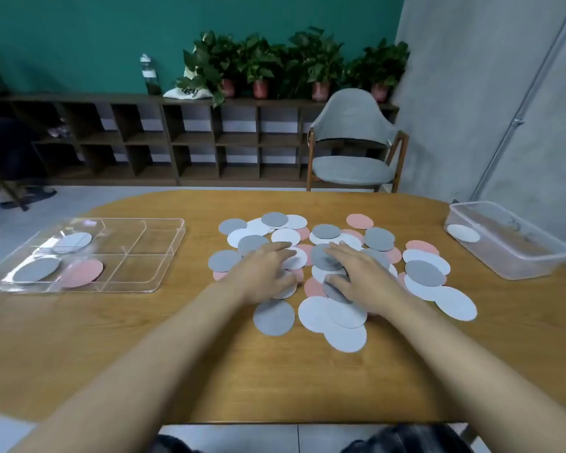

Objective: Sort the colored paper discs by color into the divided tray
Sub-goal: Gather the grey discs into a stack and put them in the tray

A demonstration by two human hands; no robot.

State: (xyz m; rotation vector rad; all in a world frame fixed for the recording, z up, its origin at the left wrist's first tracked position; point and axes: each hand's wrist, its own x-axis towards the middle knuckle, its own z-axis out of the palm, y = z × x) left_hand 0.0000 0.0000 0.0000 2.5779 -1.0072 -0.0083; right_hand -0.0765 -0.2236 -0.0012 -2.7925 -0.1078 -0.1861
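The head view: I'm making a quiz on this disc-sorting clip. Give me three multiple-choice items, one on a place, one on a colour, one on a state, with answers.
1. Where is the divided tray relative to the pile of discs?
A. To the left of it
B. To the right of it
C. Under it

2. What colour is the one disc in the clear tub?
A. Pink
B. Grey
C. White

3. What are the two hands doing?
A. Resting in the tray
B. Lying on the pile of discs
C. Lifting the tub

Answers:
1. A: the tray sits at the table's left, the pile in the middle.
2. C: a single white disc lies at the tub's near-left end.
3. B: the left hand and right hand both lie palm down on the discs.
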